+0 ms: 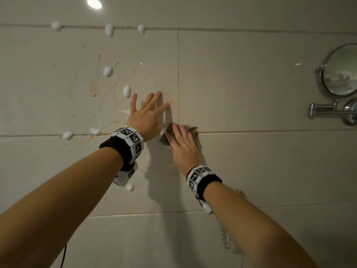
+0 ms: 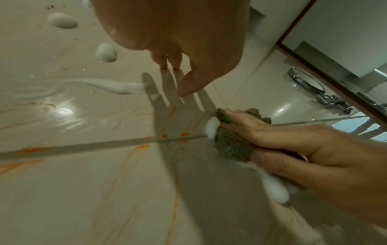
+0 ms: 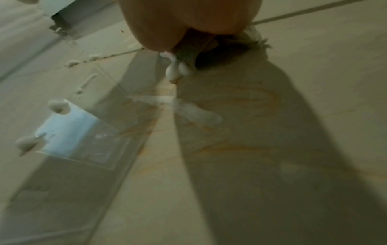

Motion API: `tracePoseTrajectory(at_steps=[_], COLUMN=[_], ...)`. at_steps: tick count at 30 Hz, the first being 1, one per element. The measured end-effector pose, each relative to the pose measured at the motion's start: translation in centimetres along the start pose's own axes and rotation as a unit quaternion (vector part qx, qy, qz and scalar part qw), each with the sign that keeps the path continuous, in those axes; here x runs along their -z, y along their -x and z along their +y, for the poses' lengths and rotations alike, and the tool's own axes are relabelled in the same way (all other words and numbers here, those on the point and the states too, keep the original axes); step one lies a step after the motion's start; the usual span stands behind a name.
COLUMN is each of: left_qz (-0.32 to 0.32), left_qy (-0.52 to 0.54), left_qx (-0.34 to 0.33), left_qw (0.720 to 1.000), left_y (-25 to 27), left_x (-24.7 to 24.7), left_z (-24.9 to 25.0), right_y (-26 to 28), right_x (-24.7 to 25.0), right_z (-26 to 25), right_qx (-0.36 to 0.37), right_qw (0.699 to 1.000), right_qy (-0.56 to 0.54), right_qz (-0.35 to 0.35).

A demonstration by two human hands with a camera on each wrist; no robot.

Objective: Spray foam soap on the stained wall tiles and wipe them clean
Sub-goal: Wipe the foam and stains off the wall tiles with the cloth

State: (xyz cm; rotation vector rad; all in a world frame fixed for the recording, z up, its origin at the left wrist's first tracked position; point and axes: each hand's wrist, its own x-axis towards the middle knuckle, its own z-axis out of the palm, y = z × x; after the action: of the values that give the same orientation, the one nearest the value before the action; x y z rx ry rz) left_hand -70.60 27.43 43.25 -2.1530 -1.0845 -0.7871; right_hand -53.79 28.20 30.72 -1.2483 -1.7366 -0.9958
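Note:
Beige wall tiles (image 1: 251, 84) carry orange streaks and spots (image 1: 96, 82) at left of centre. Several white foam blobs (image 1: 107, 71) cling to the wall around the stains, and one smear (image 2: 113, 86) is dragged sideways. My left hand (image 1: 148, 105) is spread open with straight fingers at the wall, holding nothing. Just right of it, my right hand (image 1: 181, 136) presses a brownish-green cloth (image 1: 194, 131) flat against the wall on the horizontal grout line. Foam (image 2: 212, 126) sticks to the cloth's (image 2: 230, 145) edge. In the right wrist view the palm hides most of the cloth (image 3: 188, 51).
A round chrome mirror (image 1: 342, 70) on a swing arm (image 1: 324, 109) juts from the wall at far right. A white coiled cord (image 1: 225, 236) hangs under my right forearm. One foam blob (image 1: 130, 187) sits below my left wrist.

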Motion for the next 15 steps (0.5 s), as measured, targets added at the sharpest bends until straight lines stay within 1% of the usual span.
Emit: tracePoseTrajectory(at_steps=[3, 6, 9, 13, 15], left_qz=[0.007, 0.014, 0.025, 0.039, 0.029], left_qy=[0.0, 0.009, 0.015, 0.004, 0.003], left_qx=[-0.009, -0.007, -0.002, 0.013, 0.03], left_qw=[1.0, 1.0, 1.0, 0.999, 0.999], left_y=[-0.2, -0.3, -0.2, -0.4, -0.5], left_x=[0.1, 0.3, 0.6, 1.8, 2.2], left_z=[-0.8, -1.1, -1.7, -3.4, -4.3], right_y=[0.5, 0.4, -1.2, -6.9, -8.6], right_x=[1.7, 2.7, 3.0, 3.6, 3.7], right_z=[1.6, 2.9, 3.2, 2.7, 2.0], right_qx=[0.005, -0.035, -0.051, -0.032, -0.026], right_qw=[0.998, 0.997, 0.996, 0.999, 1.0], right_qy=[0.029, 0.024, 0.032, 0.003, 0.007], right_qz=[-0.053, -0.065, -0.061, -0.017, -0.016])
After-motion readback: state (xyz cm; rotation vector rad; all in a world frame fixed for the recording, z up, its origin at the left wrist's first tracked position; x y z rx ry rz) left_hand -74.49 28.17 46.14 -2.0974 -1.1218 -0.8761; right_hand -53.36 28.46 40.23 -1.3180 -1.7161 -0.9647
